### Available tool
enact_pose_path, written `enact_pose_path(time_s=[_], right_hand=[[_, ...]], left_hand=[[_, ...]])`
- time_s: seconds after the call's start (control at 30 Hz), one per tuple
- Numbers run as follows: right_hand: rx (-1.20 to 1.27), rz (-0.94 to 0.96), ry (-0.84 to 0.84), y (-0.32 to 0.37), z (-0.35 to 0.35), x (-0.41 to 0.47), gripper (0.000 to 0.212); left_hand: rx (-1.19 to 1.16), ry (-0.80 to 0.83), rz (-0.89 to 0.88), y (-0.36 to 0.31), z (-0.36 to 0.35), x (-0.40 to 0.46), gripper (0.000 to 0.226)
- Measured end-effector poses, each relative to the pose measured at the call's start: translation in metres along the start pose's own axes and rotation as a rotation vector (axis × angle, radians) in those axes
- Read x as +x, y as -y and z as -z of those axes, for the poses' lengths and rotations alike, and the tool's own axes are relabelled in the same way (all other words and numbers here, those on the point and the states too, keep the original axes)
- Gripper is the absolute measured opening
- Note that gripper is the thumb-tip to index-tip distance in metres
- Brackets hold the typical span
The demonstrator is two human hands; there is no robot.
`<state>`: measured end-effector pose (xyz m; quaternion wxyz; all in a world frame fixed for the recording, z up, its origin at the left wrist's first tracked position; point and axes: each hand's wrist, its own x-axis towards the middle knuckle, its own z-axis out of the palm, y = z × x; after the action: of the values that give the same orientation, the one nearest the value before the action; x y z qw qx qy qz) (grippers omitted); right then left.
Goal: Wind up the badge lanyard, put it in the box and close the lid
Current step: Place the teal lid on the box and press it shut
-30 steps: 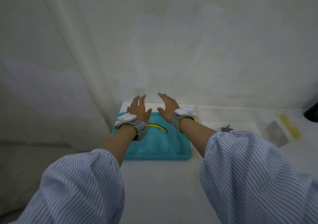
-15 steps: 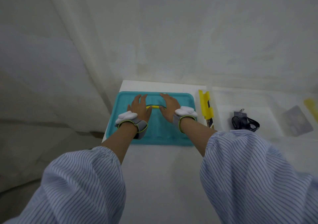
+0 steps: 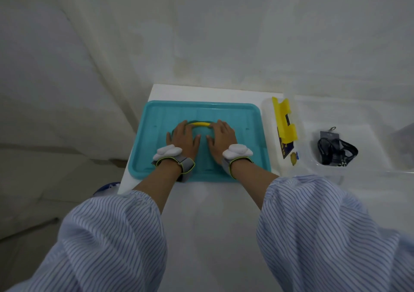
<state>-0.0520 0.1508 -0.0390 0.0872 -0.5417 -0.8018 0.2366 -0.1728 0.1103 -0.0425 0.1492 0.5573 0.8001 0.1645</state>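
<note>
A teal box lid with a yellow handle lies flat on the white table at the left. My left hand and my right hand rest palm-down on it, side by side. Their fingertips touch the two ends of the handle, and nothing is held. To the right stands a clear plastic box. A black badge lanyard lies bunched up inside it. Both wrists wear grey bands with white pads.
A yellow latch sits on the clear box's left end, with a dark card below it. White cloth hangs behind and to the left of the table. The table's left edge runs just beside the lid.
The view has tilted down, showing the whole lid and the clear box. Both hands came down from above the lid's far edge to lie flat on it at the handle.
</note>
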Motion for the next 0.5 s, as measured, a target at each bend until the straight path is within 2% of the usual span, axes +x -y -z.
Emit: enact_pose_path(time_s=[0.27, 0.5], right_hand=[[-0.081, 0.032, -0.097, -0.005, -0.016, -0.003, 0.041], [-0.146, 0.031, -0.052, -0.003, -0.013, -0.006, 0.05]], left_hand=[[0.129, -0.047, -0.044, 0.005, -0.014, -0.006, 0.042], [0.166, -0.035, -0.026, 0.003, -0.017, -0.004, 0.046]])
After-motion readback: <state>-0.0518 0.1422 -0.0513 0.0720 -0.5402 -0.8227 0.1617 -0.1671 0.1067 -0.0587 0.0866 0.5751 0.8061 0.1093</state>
